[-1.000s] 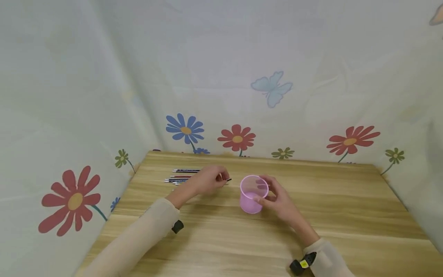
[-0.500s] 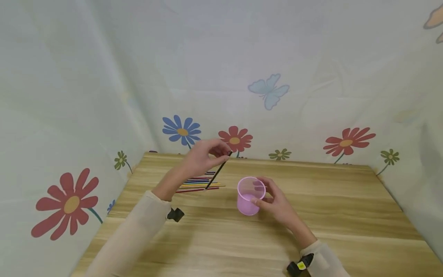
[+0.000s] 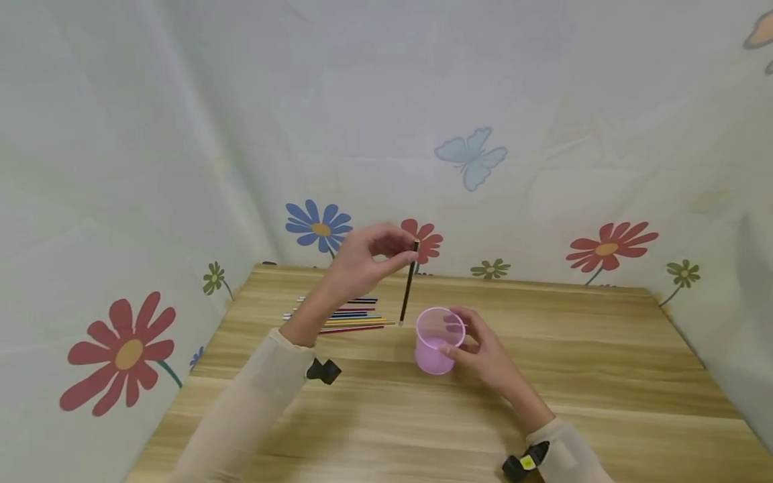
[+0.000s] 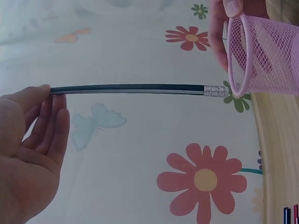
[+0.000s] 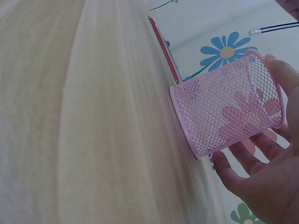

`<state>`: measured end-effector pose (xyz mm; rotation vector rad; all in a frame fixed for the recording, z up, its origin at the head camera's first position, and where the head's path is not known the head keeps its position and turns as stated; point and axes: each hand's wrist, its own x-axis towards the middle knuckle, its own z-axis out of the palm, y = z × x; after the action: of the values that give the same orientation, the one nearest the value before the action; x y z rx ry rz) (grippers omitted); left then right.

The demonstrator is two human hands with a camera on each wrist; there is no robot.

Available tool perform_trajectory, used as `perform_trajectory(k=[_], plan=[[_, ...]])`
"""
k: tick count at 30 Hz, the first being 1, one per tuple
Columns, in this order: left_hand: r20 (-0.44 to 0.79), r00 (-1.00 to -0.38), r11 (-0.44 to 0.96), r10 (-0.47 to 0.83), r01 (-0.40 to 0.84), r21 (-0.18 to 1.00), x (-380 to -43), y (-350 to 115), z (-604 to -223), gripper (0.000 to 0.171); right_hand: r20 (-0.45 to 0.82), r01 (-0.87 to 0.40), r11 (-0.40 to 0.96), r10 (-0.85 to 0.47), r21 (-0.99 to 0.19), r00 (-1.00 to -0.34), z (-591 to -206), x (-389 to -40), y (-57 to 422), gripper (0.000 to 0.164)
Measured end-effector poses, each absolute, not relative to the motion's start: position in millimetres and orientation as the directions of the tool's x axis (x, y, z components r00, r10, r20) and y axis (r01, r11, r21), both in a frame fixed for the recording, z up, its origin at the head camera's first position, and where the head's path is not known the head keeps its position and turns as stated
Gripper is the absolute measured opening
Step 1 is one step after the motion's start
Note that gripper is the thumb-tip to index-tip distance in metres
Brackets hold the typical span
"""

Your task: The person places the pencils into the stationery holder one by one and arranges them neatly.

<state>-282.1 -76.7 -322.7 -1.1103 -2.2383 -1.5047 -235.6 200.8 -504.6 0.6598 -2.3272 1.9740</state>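
Observation:
My left hand (image 3: 362, 261) pinches a black pencil (image 3: 408, 288) near its upper end, over the table and left of a pink mesh pencil cup (image 3: 431, 362). In the left wrist view the pencil (image 4: 135, 88) shows a silver ferrule at its free end, close to the cup's open mouth. That end hangs downward in the head view. My right hand (image 3: 495, 359) grips the cup from the right, thumb in front and fingers behind. The cup (image 5: 224, 112) stands upright on its base, and no pencils show inside it.
Several pencils (image 3: 362, 323) in black, red, blue and yellow lie side by side on the wooden table (image 3: 543, 389), left of the cup. A white flowered curtain (image 3: 531, 201) hangs behind the table and along its sides.
My left hand has lifted the black pencil from beside the others, raised it and brought it to the right, turning it from nearly flat to nearly upright. My right hand stays on the cup.

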Motion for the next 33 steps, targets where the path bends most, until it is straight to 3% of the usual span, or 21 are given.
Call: perform_trajectory(k=[13, 18, 27, 33], plan=[[0.537, -0.773, 0.059, 0.339, 0.587, 0.808, -306, -58, -366, 0.018, 0.286, -0.336, 0.122, -0.31, -0.934, -0.907, -506, -237, 201, 0.073], [0.475, -0.822, 0.008, 0.314, 0.503, 0.864, -310, -48, -390, 0.02, 0.294, -0.347, 0.122, -0.321, -0.93, -0.9, -507, -237, 202, 0.071], [0.379, -0.887, 0.037, 0.266, 0.402, 0.915, -314, -33, -430, 0.024, 0.298, -0.354, 0.123, -0.332, -0.927, -0.895, -508, -238, 203, 0.072], [0.362, -0.893, 0.059, 0.266, 0.39, 0.919, -316, -23, -445, 0.021, 0.299, -0.352, 0.118, -0.324, -0.928, -0.897, -508, -238, 203, 0.071]])
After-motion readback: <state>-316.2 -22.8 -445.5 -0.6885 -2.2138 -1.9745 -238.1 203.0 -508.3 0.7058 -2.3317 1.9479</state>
